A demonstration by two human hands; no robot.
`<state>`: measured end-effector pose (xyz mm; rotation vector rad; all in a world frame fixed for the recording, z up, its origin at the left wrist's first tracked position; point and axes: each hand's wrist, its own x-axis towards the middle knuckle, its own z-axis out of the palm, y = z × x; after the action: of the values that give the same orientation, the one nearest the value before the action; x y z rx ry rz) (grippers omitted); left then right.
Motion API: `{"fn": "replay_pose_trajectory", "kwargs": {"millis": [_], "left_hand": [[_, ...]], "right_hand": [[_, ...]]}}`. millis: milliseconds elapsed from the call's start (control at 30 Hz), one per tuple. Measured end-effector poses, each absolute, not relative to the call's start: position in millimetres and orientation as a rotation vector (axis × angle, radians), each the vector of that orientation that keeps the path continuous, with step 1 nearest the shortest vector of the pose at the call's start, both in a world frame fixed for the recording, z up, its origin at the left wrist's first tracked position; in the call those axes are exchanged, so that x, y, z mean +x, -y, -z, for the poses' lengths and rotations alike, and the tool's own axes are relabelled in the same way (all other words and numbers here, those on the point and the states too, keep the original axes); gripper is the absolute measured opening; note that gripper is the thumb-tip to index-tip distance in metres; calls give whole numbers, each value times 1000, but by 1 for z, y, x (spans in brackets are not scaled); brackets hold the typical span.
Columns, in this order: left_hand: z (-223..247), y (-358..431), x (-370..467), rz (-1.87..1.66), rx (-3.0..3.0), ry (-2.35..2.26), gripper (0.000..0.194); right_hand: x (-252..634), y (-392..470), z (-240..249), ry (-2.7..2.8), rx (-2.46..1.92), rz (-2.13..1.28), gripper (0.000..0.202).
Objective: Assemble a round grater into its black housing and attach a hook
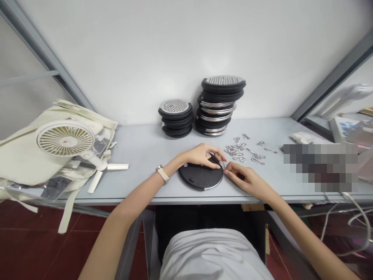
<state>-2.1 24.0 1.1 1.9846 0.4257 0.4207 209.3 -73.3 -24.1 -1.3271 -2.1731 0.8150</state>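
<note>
A round black disc (201, 178) with a strip of shiny rim lies flat on the grey table in front of me. Over its far side is my left hand (202, 154), fingers curled and thumb pressed near the right rim. My right hand (243, 177) pinches a small metal wire clip (223, 165) against that same edge; whether the clip is hooked to the disc I cannot tell. Loose metal clips (236, 149) lie scattered just beyond my right hand.
Behind the disc stand a shorter stack of perforated black discs (176, 120) and a taller stack (218, 111) against the wall. A white fan (70, 140) rests by a cream bag (26, 151) on the left. To the right is a blurred-out patch (323, 167).
</note>
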Motion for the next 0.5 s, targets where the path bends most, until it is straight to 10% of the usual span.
{"fn": "replay_pose_trajectory", "kwargs": {"millis": [500], "left_hand": [[-5,-21,-2,-395,1991,-486,41]], "right_hand": [[209,74,22,2171,-1335,-802,28]]}}
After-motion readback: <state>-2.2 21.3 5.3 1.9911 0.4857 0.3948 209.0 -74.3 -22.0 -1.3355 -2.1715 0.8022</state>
